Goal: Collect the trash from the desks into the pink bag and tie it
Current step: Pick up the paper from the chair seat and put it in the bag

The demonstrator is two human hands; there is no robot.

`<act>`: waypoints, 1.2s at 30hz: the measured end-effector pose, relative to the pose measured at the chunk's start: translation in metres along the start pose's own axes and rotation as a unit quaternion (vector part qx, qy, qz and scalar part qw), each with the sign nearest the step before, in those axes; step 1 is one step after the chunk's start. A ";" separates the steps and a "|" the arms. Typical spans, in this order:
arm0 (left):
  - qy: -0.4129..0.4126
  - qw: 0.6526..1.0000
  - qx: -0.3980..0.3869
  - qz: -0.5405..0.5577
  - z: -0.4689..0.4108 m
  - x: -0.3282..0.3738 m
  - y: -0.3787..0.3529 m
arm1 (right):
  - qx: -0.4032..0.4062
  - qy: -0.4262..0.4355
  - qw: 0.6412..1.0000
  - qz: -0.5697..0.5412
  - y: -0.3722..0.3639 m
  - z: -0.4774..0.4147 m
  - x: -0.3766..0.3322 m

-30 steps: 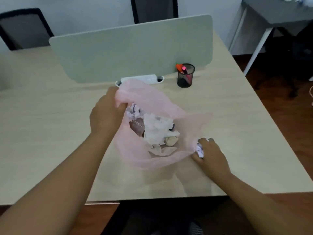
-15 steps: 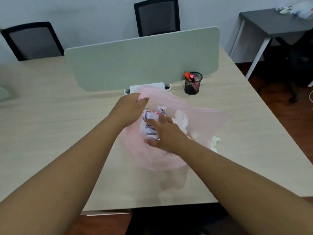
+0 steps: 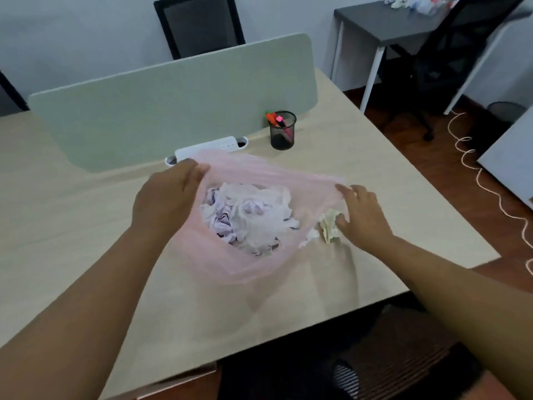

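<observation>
Dark specks of print on the crumpled white paper [image 3: 253,217], too blurred to read. Heaped inside the pink bag [image 3: 219,264], itself lying mouth-open in the middle of the pale wood-grain tabletop [image 3: 72,226]. Gripped at its far-left rim by the left hand [image 3: 167,197], fingers curled over the plastic. At the right rim, the right hand [image 3: 360,215], loosely spread and closed on nothing, fingertips touching the film, thumb against a pale yellowish wad [image 3: 330,226] lying on the tabletop just beside the bag. Behind the bag, a white power strip [image 3: 207,145] at the foot of a grey-green divider panel [image 3: 173,111]; to its right, a black mesh pen cup [image 3: 282,135] with orange and pink markers [image 3: 275,119]. Beyond the panel, a black mesh-backed chair [image 3: 199,24] against a pale wall. Off to the right, reddish-brown wood floor [image 3: 427,168], a dark side table [image 3: 383,21] on white legs, a pale cord [image 3: 463,139] snaking across the boards, and a dark mesh bin [image 3: 504,111].
</observation>
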State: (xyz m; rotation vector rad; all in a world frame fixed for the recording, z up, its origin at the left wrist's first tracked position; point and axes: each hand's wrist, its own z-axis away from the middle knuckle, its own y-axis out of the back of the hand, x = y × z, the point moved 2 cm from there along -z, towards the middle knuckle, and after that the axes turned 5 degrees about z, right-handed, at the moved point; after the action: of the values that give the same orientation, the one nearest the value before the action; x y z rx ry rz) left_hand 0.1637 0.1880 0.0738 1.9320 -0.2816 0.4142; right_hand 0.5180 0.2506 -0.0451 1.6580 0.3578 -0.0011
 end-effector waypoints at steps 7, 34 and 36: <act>0.085 0.995 0.044 -0.033 0.000 -0.040 0.027 | -0.157 -0.046 0.981 -0.108 -0.087 0.004 -0.032; 0.084 0.988 0.033 0.124 0.002 0.017 -0.016 | -0.040 0.140 0.965 -0.217 0.021 -0.002 -0.156; 0.093 0.989 0.027 0.107 0.006 0.010 -0.009 | 0.011 0.141 0.970 -0.199 0.016 -0.003 -0.161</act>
State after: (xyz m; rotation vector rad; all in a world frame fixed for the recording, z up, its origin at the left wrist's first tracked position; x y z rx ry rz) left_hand 0.1771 0.1861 0.0684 1.9061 -0.3605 0.7469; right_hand 0.3686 0.2150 0.0042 1.5852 0.9065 -0.0703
